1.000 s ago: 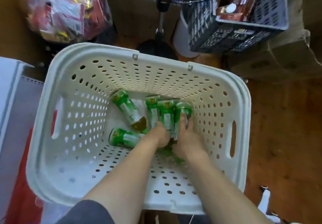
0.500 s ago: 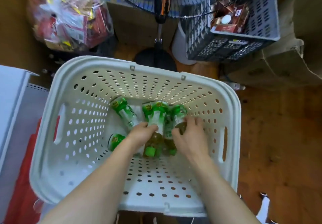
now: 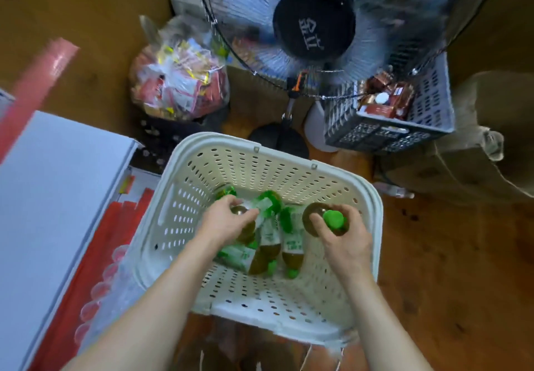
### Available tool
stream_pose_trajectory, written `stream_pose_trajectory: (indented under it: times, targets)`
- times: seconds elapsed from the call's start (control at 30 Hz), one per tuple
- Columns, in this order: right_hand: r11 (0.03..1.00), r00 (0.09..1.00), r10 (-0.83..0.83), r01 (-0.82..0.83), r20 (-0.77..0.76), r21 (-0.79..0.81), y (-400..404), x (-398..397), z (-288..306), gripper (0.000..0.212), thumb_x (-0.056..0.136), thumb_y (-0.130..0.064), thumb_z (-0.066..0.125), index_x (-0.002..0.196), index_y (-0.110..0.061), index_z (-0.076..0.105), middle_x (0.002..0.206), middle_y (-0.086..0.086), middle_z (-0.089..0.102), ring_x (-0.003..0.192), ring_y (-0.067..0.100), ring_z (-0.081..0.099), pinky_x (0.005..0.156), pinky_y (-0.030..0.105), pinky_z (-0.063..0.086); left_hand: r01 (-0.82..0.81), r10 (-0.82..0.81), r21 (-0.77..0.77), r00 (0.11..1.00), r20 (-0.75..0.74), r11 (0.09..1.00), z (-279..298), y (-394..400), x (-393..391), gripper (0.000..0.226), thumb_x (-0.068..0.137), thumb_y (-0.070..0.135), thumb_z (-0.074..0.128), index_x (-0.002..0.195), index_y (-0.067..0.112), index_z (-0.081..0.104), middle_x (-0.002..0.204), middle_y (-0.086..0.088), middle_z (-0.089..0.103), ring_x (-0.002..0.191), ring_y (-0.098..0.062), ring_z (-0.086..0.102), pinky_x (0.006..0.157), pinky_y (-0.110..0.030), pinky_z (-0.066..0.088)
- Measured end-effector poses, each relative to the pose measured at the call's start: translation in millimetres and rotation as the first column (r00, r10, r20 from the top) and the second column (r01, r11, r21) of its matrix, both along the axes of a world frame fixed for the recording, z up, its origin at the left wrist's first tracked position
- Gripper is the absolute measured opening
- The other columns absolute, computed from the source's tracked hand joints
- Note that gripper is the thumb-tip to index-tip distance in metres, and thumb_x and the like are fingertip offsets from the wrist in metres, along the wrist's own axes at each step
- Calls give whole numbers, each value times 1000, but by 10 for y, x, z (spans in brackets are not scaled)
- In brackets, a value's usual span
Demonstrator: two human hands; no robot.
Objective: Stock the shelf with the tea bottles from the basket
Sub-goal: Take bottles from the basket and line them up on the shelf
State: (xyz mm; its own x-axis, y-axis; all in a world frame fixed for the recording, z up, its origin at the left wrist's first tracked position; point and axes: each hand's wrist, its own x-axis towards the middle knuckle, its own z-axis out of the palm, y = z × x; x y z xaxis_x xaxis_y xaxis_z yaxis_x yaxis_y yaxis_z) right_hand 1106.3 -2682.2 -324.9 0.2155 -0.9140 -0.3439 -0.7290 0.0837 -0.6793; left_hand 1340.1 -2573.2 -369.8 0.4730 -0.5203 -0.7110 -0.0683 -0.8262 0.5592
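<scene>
two bare forearms, left hand [image 3: 224, 223] and right hand [image 3: 345, 238], no sleeves, no rings

White perforated basket [image 3: 372, 226] sits on the floor, tea bottles [image 3: 270, 240] jumbled at its bottom: amber tea, green caps, green-and-white labels. One bottle [image 3: 325, 220] at three o'clock stands upright, cap facing up, above the heap.

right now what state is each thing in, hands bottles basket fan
left hand: closed on a tea bottle low in the basket
right hand: gripping an upright tea bottle by its neck, green cap on
loose bottles: lying on the basket floor, capped
basket: on the floor, open top, mostly emptied
fan: blades blurred, seems to be running
</scene>
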Motion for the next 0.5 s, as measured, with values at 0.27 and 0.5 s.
stream_pose_trajectory:
  times: [0.27, 0.5]
  targets:
    - [977, 974, 125, -87, 190, -197, -128, 399, 730, 25, 90, -69, 74, 90, -45, 70, 94, -22, 74, 90, 1, 68, 82, 42, 57, 98, -86, -98, 989, 117, 990, 1059, 136, 145, 57, 67, 54, 77, 119, 32, 76, 98, 11, 79, 88, -15, 77, 78, -44, 68]
    - [878, 888, 404, -310, 219, -363, -58, 872, 1329, 46, 90, -76, 70, 105, -33, 76, 90, -9, 75, 88, 17, 70, 82, 41, 58, 61, 71, -236, 855, 513, 970, 2125, 410, 154, 59, 74, 64, 86, 119, 36, 61, 117, 9, 74, 107, -22, 68, 91, -38, 55]
